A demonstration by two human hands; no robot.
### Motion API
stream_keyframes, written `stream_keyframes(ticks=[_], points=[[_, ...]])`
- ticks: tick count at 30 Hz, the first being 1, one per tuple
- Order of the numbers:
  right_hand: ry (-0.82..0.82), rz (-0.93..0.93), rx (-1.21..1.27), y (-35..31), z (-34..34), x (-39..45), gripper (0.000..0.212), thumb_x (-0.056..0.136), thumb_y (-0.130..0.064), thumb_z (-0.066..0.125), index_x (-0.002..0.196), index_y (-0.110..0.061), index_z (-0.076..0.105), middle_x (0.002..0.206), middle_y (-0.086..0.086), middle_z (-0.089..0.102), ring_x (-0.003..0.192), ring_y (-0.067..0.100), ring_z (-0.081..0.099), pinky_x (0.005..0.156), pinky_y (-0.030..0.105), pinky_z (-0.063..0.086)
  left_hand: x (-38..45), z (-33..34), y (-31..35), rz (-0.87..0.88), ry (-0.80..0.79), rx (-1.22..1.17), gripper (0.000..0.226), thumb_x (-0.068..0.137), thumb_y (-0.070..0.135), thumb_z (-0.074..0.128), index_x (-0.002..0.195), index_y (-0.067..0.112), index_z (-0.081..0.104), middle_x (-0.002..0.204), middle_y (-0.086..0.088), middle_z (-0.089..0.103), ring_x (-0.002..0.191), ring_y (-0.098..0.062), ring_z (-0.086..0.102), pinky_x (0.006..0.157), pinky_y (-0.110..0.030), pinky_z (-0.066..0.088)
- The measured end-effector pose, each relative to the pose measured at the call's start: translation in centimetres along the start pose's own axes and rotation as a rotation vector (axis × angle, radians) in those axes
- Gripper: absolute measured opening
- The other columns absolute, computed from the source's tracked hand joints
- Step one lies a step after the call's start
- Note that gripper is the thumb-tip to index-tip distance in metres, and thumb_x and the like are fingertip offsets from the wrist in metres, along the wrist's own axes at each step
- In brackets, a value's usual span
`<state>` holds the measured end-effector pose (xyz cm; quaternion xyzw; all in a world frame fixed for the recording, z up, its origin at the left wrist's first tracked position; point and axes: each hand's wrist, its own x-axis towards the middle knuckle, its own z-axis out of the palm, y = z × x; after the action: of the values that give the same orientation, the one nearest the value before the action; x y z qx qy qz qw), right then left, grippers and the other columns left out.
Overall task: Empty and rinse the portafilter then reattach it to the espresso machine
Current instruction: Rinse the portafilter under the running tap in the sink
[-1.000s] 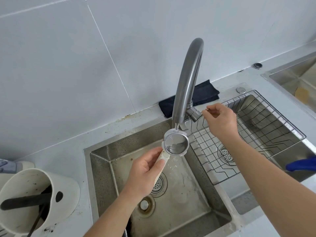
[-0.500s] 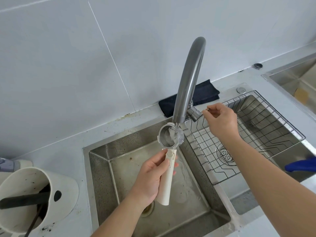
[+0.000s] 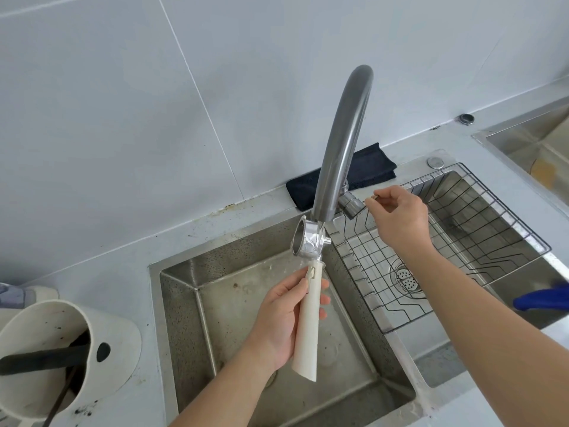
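Right now the biggest thing before you is the stainless steel double sink [image 3: 184,303], its near-left basin bare and wet. Over the far-right basin sits a wire dish rack [image 3: 462,241], with a round perforated drain [image 3: 408,280] showing through it. Rising from the sink's far edge, the tall curved grey metal faucet [image 3: 341,143] arcs over toward you and ends above the left basin. At the near left stands a white plastic knock box [image 3: 101,334], stained with dark grounds, a black bar [image 3: 37,360] across its mouth. Behind the faucet, against the wall, lies a folded black cloth [image 3: 366,171].

Your left hand [image 3: 277,322] is wrapped around the long cream-coloured handle of the portafilter [image 3: 308,328], fingers curled firmly about its middle. You hold it above the left basin, handle pointing down toward you, and its round metal head [image 3: 303,241] is right under the faucet's spout, turned on its side with the open basket facing left. Water glistens on the head's outer wall.

Your right hand [image 3: 397,220] is over the rack's left part, thumb and forefinger pinched on the thin tip of the faucet's lever [image 3: 374,197], the other fingers loosely curled. At the right edge, a blue object [image 3: 542,298] pokes into sight; you cannot tell what it is.
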<state>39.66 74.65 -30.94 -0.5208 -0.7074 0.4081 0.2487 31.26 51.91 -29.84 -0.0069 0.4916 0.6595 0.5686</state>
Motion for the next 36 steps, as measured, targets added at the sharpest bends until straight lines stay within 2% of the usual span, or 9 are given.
stream_keyframes(ticks=[5,10,14,18,25,30,36], points=[[0.0,0.004,-0.001,-0.1,0.0,0.0,0.014,0.089,-0.03,0.068,0.1,-0.02,0.066,0.088,-0.01,0.069,0.081,0.004,0.064,0.07,0.019,0.048,0.4,0.8,0.3,-0.007,0.04,-0.007,0.029,0.095,0.007,0.051,0.092,0.013,0.079,0.092,-0.016,0.071,0.067,-0.022,0.06,0.056,-0.029,0.05],[0.004,0.01,0.0,-0.1,0.0,0.0,0.014,0.089,-0.03,0.069,0.099,-0.02,0.067,0.087,-0.01,0.068,0.081,0.003,0.063,0.069,0.017,0.047,1.8,1.5,0.8,-0.031,0.147,0.042,0.021,0.095,0.012,0.054,0.108,0.005,0.069,0.09,-0.015,0.071,0.065,-0.021,0.059,0.054,-0.028,0.051],[0.009,0.009,0.001,0.0,0.1,0.0,0.014,0.089,-0.029,0.069,0.098,-0.019,0.067,0.086,-0.011,0.068,0.083,0.004,0.064,0.074,0.021,0.049,2.8,2.1,1.2,-0.051,0.183,0.044,0.021,0.093,0.014,0.057,0.086,0.006,0.075,0.083,-0.017,0.069,0.064,-0.021,0.06,0.061,-0.031,0.051],[0.011,0.008,0.004,0.0,0.1,0.1,0.014,0.089,-0.029,0.069,0.098,-0.018,0.067,0.086,-0.01,0.068,0.082,0.004,0.064,0.074,0.02,0.049,3.8,2.7,1.7,-0.062,0.214,-0.013,0.022,0.093,0.014,0.056,0.104,-0.001,0.067,0.087,-0.014,0.07,0.063,-0.017,0.062,0.058,-0.027,0.054],[0.013,0.016,0.008,0.1,0.2,0.1,0.013,0.089,-0.028,0.07,0.097,-0.019,0.067,0.085,-0.012,0.067,0.08,0.0,0.062,0.07,0.015,0.045,5.8,3.6,2.4,-0.113,0.273,-0.12,0.029,0.095,0.011,0.051,0.113,-0.008,0.063,0.085,-0.014,0.068,0.063,-0.017,0.064,0.056,-0.025,0.055],[0.016,0.011,-0.003,0.1,0.2,0.1,0.014,0.089,-0.029,0.069,0.098,-0.018,0.067,0.085,-0.011,0.068,0.08,0.002,0.063,0.07,0.016,0.045,6.8,4.4,3.1,-0.118,0.322,-0.143,0.022,0.096,0.007,0.05,0.108,-0.005,0.064,0.083,-0.014,0.068,0.062,-0.017,0.064,0.057,-0.025,0.059],[0.017,0.011,-0.011,0.1,0.2,0.2,0.016,0.089,-0.028,0.07,0.1,-0.017,0.068,0.086,-0.01,0.068,0.08,0.002,0.063,0.069,0.014,0.044,7.4,5.1,3.7,-0.139,0.362,-0.132,0.021,0.098,0.013,0.05,0.104,-0.003,0.063,0.087,-0.014,0.065,0.059,-0.017,0.061,0.05,-0.024,0.056]])
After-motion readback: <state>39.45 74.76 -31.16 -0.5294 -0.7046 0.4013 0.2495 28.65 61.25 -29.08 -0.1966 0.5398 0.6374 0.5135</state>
